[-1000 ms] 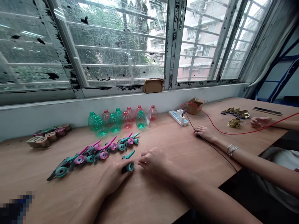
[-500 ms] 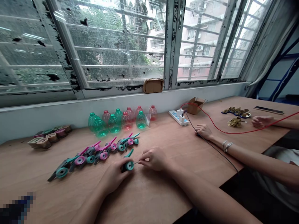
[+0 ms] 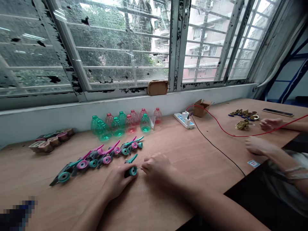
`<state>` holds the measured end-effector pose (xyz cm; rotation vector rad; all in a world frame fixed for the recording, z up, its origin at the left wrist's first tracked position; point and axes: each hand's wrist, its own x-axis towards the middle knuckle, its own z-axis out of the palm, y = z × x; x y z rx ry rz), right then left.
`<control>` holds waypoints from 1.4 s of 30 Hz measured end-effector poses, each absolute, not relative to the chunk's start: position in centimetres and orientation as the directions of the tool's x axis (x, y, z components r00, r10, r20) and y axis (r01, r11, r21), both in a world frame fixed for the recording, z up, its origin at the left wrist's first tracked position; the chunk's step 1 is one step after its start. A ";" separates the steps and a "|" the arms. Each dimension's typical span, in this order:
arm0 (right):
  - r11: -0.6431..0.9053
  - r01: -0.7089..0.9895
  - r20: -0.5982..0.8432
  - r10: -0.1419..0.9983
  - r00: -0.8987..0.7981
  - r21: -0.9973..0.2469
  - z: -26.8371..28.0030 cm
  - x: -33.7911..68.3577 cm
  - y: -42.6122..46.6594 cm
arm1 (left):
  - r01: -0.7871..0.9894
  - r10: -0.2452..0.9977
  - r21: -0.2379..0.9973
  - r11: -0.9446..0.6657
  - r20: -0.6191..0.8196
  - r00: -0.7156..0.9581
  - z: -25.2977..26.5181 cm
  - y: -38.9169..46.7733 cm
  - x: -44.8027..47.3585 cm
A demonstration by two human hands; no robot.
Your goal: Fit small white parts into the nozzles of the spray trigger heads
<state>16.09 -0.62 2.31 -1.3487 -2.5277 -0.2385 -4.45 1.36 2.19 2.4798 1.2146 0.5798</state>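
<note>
My left hand (image 3: 117,179) is closed around a trigger spray head (image 3: 131,168) with a dark body, a teal lever and a teal round collar that faces right. Out of the collar runs a thin tube (image 3: 139,168), its far end pinched in the fingers of my right hand (image 3: 156,165). Those fingers hide most of the tube. Behind my left hand, more spray heads (image 3: 106,159) in grey, teal and pink lie in a slanting row on the table.
Several green and pink clear bottles (image 3: 117,126) stand by the wall. Brown-wrapped rolls (image 3: 51,141) lie at left. A power strip (image 3: 183,120), a small carton (image 3: 201,108) and cables are to the right, near a co-worker's hands (image 3: 257,146) and brass-coloured parts (image 3: 242,125).
My right hand has turned slightly and its fingers have curled closer about the tube near the collar. A co-worker's arm has drawn back to the right, uncovering a small printed square.
</note>
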 end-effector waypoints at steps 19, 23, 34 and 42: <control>0.678 0.583 0.510 0.729 -0.456 -0.448 -0.3 17.0 1.3 | 0.535 0.785 0.625 -0.568 0.217 0.580 2.2 1.4 -4.8; 0.677 0.583 0.550 0.723 -0.418 -0.448 -0.2 17.0 1.2 | 0.557 0.817 0.630 -0.541 0.237 0.525 1.7 1.5 -4.8; 0.612 0.728 0.522 0.749 -0.407 -0.310 -0.7 17.2 1.3 | 0.621 0.837 0.566 -0.542 0.294 0.461 0.8 1.9 -4.9; 0.551 0.757 0.492 0.796 -0.352 -0.351 -0.3 16.8 0.9 | 0.611 0.839 0.581 -0.537 0.289 0.462 0.8 1.9 -4.8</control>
